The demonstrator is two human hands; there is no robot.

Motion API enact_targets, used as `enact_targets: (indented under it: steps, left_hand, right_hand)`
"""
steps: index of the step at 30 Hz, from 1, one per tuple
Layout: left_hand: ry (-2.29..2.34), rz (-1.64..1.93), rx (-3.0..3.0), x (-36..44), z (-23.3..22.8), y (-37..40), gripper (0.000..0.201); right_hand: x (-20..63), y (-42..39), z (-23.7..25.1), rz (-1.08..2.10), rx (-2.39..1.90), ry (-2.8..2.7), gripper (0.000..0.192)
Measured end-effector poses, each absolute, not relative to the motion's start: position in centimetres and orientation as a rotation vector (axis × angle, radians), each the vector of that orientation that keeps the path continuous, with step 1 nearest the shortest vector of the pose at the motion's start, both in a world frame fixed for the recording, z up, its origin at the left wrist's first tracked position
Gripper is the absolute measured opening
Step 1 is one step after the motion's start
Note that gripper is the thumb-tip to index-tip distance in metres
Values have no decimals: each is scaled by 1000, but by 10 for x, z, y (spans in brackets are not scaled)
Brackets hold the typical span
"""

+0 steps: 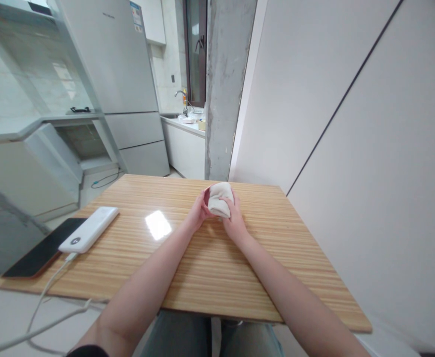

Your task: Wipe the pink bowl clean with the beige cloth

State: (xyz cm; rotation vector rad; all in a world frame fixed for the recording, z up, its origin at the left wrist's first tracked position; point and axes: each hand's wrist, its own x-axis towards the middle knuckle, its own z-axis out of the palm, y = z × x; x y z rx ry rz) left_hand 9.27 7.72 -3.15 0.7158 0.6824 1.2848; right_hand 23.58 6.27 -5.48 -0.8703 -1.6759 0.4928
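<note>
A small off-white bundle of folded cloth [220,199] is held between both my hands, over the far middle of the wooden table [188,258]. My left hand [199,210] closes on its left side, with the fingers partly hidden behind it. From the right, my right hand [235,218] grips the bundle, its thumb lying across the near face. The cloth looks soft and rounded, with a fold along its lower part. Whether it is a sock or another small cloth item, I cannot tell.
A white power bank [93,225] with a plugged-in cable [50,282] rests partly over a dark flat tablet-like device [35,255] at the table's left. A white wall panel [369,173] borders the right side. Beyond stand a fridge [113,64] and a sink counter [184,144].
</note>
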Motion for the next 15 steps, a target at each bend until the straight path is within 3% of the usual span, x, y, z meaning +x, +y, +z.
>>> enact_targets:
  steps: [4,11,15]
  left_hand:
    - [731,1125,685,96,-35,76,45]
    - [686,1433,693,97,-36,79,42]
    - [709,1161,759,94,-36,77,44]
  right_hand:
    - [245,64,-46,482,-870,-1656,27]
    - [234,59,-51,470,-899,-1758,51]
    - [242,64,-49,450,-927,-1688,36]
